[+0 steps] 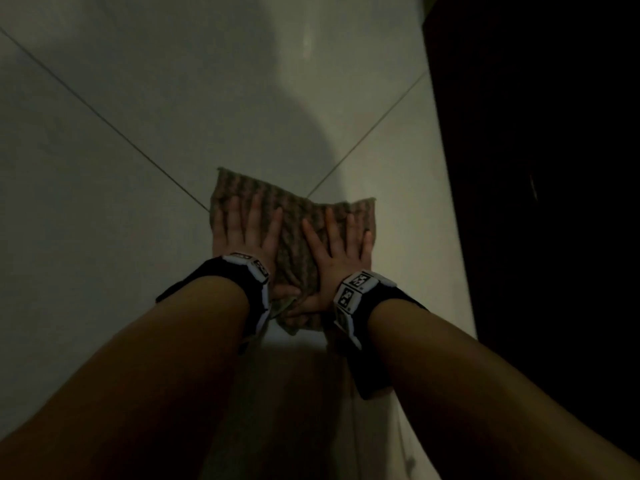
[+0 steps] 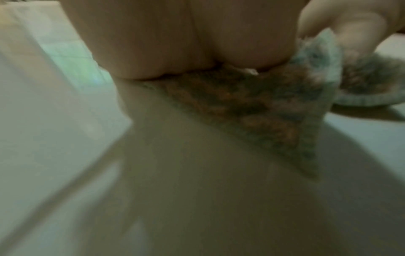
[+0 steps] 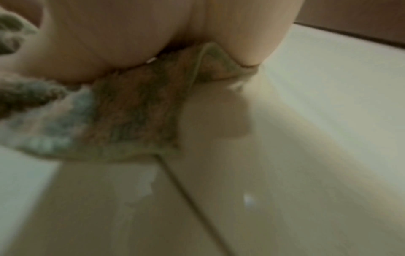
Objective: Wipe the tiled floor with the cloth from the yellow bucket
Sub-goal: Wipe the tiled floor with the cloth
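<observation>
A brownish-green ribbed cloth (image 1: 294,237) lies spread on the pale tiled floor (image 1: 138,220), over the spot where grout lines meet. My left hand (image 1: 247,226) presses flat on its left part, fingers straight and spread. Pressing flat on the right part is my right hand (image 1: 341,244), its fingers straight too. The two thumbs meet over the cloth's near edge. In the left wrist view the palm (image 2: 164,43) bears down on the cloth (image 2: 252,107). The right wrist view shows that palm (image 3: 122,38) on the cloth (image 3: 136,112). No yellow bucket is in view.
A dark piece of furniture or wall (image 1: 540,168) runs along the right side, close to the cloth. Open tile with grout lines (image 1: 104,119) stretches ahead and to the left. The room is dim, and my shadow falls over the floor ahead.
</observation>
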The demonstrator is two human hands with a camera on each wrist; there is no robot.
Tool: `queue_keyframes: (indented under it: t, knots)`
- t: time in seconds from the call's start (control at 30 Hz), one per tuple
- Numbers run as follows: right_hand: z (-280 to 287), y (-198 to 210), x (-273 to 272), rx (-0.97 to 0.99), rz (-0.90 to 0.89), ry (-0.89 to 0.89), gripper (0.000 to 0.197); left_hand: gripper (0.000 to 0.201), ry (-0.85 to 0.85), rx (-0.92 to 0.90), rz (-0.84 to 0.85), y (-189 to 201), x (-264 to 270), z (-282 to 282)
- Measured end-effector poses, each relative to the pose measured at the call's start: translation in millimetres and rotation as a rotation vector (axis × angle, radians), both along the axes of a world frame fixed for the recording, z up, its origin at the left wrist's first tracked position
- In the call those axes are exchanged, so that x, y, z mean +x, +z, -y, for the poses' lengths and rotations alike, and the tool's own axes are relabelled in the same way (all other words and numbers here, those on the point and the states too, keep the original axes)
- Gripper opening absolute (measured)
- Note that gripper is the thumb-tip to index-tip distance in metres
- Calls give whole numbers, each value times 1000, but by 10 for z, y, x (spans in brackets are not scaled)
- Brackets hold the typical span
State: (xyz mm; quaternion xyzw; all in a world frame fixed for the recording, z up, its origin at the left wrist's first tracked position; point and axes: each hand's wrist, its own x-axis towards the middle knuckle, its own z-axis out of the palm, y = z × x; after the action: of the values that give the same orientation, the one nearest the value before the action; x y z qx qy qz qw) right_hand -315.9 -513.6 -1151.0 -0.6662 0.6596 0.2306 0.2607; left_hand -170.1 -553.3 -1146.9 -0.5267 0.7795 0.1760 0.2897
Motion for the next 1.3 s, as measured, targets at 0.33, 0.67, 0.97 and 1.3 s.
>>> queue_keyframes:
  t: [0.33, 0.67, 0.97, 1.3]
  knots:
    - [-1053, 42, -274, 41, -44, -250, 131, 113, -223, 5, -93, 48, -284, -794]
    - [-1457, 281, -382, 64, 52, -236, 108, 99, -340, 69, -187, 232, 9, -1007]
    - [-1595, 388, -403, -60, -4, -396, 33, 41, -300, 111, -157, 476, -112, -1012]
    - [-1546, 393, -145, -127, 111, -406, 52, 31, -212, 155, -233, 764, -293, -917]
